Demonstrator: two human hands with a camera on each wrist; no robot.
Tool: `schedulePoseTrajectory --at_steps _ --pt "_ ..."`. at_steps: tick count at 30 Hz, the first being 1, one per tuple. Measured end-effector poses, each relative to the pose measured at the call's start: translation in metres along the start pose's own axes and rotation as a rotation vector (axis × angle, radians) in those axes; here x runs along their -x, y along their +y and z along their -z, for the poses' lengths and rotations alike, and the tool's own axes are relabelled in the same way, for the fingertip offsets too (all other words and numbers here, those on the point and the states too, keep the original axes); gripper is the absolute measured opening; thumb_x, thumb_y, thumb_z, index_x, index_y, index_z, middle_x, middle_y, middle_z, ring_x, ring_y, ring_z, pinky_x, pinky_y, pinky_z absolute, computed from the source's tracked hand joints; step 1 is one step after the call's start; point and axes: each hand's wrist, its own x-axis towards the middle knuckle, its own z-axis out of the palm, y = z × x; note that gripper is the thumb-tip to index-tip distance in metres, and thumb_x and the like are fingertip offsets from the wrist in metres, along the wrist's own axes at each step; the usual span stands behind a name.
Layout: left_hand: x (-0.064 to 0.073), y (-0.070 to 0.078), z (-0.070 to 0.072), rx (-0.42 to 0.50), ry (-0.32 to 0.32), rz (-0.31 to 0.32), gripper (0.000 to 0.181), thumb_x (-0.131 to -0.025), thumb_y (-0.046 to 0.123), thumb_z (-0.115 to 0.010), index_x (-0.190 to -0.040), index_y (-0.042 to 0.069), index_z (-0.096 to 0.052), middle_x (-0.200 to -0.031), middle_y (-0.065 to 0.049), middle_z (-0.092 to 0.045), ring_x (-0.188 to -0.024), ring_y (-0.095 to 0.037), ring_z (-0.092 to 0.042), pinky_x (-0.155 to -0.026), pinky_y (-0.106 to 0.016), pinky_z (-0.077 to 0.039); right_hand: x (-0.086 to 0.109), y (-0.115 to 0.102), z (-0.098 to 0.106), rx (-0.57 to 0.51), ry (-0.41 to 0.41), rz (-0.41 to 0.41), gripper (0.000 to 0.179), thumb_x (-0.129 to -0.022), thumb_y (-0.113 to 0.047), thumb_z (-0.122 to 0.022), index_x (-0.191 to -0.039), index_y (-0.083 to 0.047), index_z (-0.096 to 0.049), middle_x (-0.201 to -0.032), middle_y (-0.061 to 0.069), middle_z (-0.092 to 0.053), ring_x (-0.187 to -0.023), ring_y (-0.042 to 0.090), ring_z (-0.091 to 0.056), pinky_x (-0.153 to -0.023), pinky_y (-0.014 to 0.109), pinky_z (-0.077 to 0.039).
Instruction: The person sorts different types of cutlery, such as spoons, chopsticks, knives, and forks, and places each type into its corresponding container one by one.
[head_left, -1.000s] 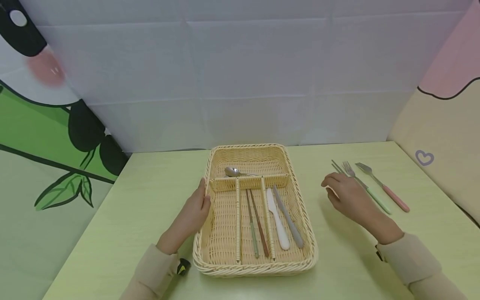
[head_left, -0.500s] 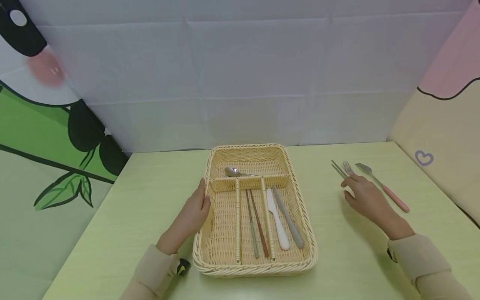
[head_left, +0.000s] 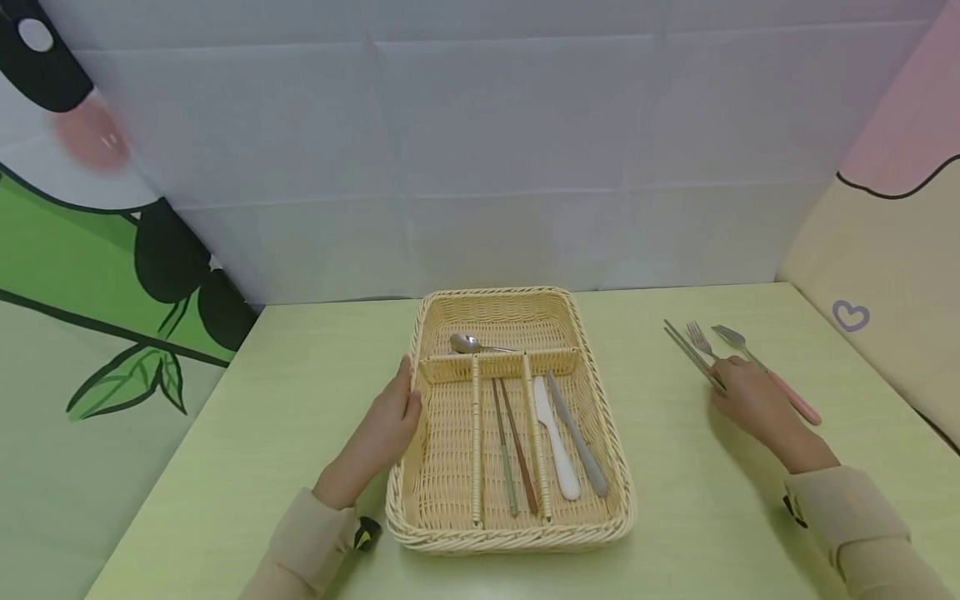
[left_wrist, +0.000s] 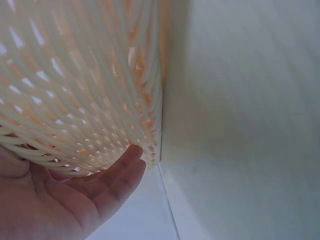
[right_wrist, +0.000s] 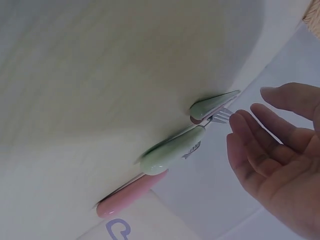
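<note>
My left hand [head_left: 382, 425] holds the left side of a wicker cutlery basket [head_left: 510, 542]. In the left wrist view, its fingers [left_wrist: 117, 182] lie along the outer wall and the thumb is at the rim. My right hand [head_left: 750, 400] is over a green-handled fork [head_left: 700, 339], hiding its handle in the head view. Its fingers and thumb are apart in the right wrist view, with nothing between them. Left of the fork lies a pair of chopsticks [head_left: 686, 346]; to its right is a pink-handled fork [head_left: 795, 396].
A spoon [head_left: 467, 343] lies in the basket's back compartment. Two chopsticks [head_left: 517, 446] are in the middle front one. A white knife [head_left: 557, 442] and a grey knife [head_left: 577, 433] share the right front one. A light wall cloth [head_left: 517, 167] stands behind the table [head_left: 315, 375].
My right hand has moved right and nearer, onto the green-handled fork, uncovering more of the chopsticks. The left hand and basket stay in place.
</note>
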Motion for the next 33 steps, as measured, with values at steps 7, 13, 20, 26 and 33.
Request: schedulePoseTrajectory --at_steps 7,13,20,26,33 --pt "0.000 0.000 0.000 0.003 0.001 -0.002 0.059 -0.098 0.011 -0.031 -0.142 -0.011 0.001 -0.148 -0.030 -0.012 -0.136 -0.038 -0.017 -0.107 -0.053 -0.024 0.000 0.007 -0.002 0.002 -0.073 -0.029 0.002 -0.076 0.001 -0.058 -0.076 0.001 -0.056 -0.066 0.005 -0.045 -0.062 0.018 -0.039 -0.054 0.026 -0.029" --pt "0.001 0.001 0.000 0.007 0.000 -0.001 0.059 -0.098 0.011 -0.031 -0.142 -0.011 0.001 -0.148 -0.030 -0.012 -0.136 -0.038 -0.017 -0.107 -0.053 -0.024 0.000 0.012 -0.005 0.006 -0.093 -0.034 0.003 -0.075 0.002 -0.057 -0.074 0.000 -0.055 -0.067 0.006 -0.044 -0.063 0.019 -0.038 -0.055 0.027 -0.028" --pt "0.001 0.000 0.000 0.004 0.000 -0.001 0.059 -0.098 0.012 -0.031 -0.142 -0.010 0.002 -0.148 -0.030 -0.012 -0.136 -0.039 -0.017 -0.106 -0.053 -0.025 0.001 0.013 -0.008 0.003 -0.110 -0.035 0.017 -0.073 0.002 -0.055 -0.063 -0.006 -0.045 -0.062 0.002 -0.037 -0.059 0.015 -0.033 -0.052 0.024 -0.024" --pt "0.001 0.000 0.000 0.008 0.002 -0.006 0.059 -0.098 0.011 -0.031 -0.142 -0.010 0.002 -0.148 -0.030 -0.012 -0.135 -0.039 -0.018 -0.106 -0.053 -0.026 0.000 0.015 -0.009 -0.028 -0.139 -0.039 0.007 -0.072 0.003 -0.055 -0.068 0.000 -0.051 -0.061 0.002 -0.041 -0.059 0.015 -0.037 -0.051 0.024 -0.029" --pt "0.001 0.000 -0.001 -0.005 0.016 -0.027 0.059 -0.098 0.010 -0.032 -0.142 -0.012 0.001 -0.147 -0.031 -0.013 -0.135 -0.039 -0.019 -0.106 -0.053 -0.026 -0.001 0.015 -0.011 -0.036 -0.148 -0.025 0.017 -0.072 0.003 -0.056 -0.085 0.014 -0.059 -0.069 0.012 -0.057 -0.063 0.020 -0.049 -0.056 0.034 -0.043"
